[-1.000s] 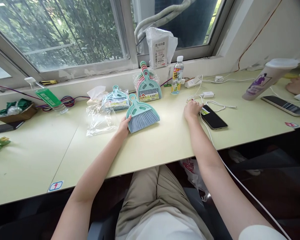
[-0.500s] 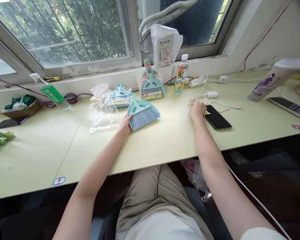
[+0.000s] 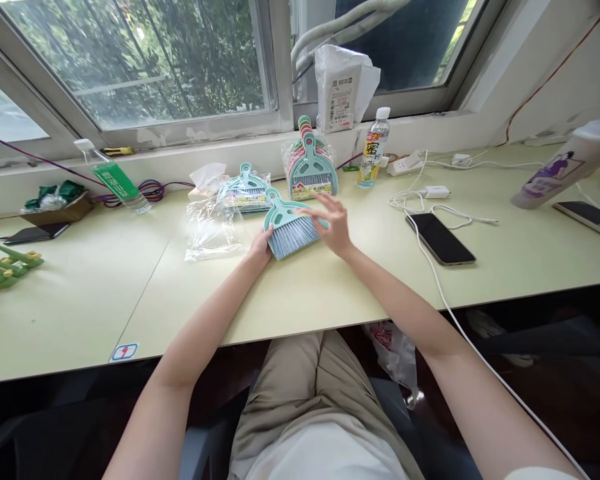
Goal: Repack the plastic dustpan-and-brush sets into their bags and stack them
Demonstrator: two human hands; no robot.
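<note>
My left hand is closed around the lower left edge of a mint-green dustpan with a matching hand brush nested in it, grey bristles toward me. The set is tilted just above the table. At its right side is my right hand, fingers stretched and apart, overlapping the brush's right end; I cannot tell if they touch it. No item shows between those fingers. Behind stand a wrapped stack of dustpan sets and a second wrapped mint set. Crumpled clear plastic bag lies left of my left hand.
A phone and white charging cable lie to the right, the cable running off the table edge. Along the windowsill side stand a drink bottle and a tilted green-labelled bottle. A large cup leans far right.
My right hand has moved left from beside the phone to the brush's right end. The small coloured card under its fingers earlier is no longer visible there. My left hand keeps its hold.
</note>
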